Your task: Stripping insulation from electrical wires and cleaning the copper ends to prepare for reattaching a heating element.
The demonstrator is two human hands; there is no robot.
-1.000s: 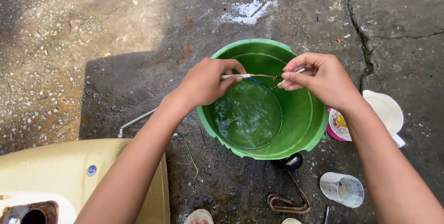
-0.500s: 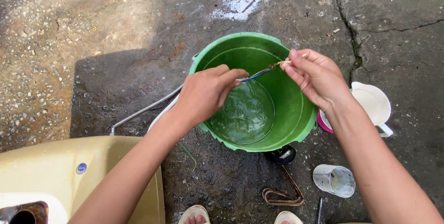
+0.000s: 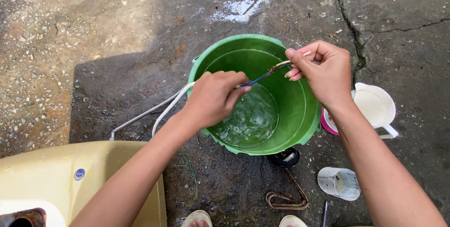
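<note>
- Two hands of yours meet over a green bucket (image 3: 300, 114) that stands on wet, cracked concrete ground (image 3: 117, 58), near its middle.
- Your left hand (image 3: 213, 98) is curled closed around one end of a thin blue wire (image 3: 260, 78), knuckles up, above the bucket's left rim.
- Your right hand (image 3: 323, 70) pinches the wire's other end between thumb and fingertips, over the bucket's right rim; the remaining fingers are folded in loosely.
- The wire runs taut between both hands, slanting up toward the right, where a pale, bare-looking tip (image 3: 293, 59) shows past the fingers.
- Shallow water (image 3: 248, 119) lies in the bucket's bottom, rippled, below the wire and not touching it.
- A white hose (image 3: 164, 112) comes from the left across the ground and reaches the bucket's left rim under your left wrist.
- A white jug (image 3: 375, 107) sits just right of the bucket, partly behind your right forearm; a pink-rimmed round container (image 3: 328, 124) is wedged between jug and bucket.
- Toward the ground's near edge: a small black round object (image 3: 285, 157) touching the bucket's base, a bent rusty metal hook (image 3: 286, 196), and a clear plastic cup (image 3: 338, 183) lying on its side.
- A yellow tank-like body (image 3: 70, 180) fills the lower left corner.
- Two sandal toes (image 3: 197, 217) show at the bottom edge.
</note>
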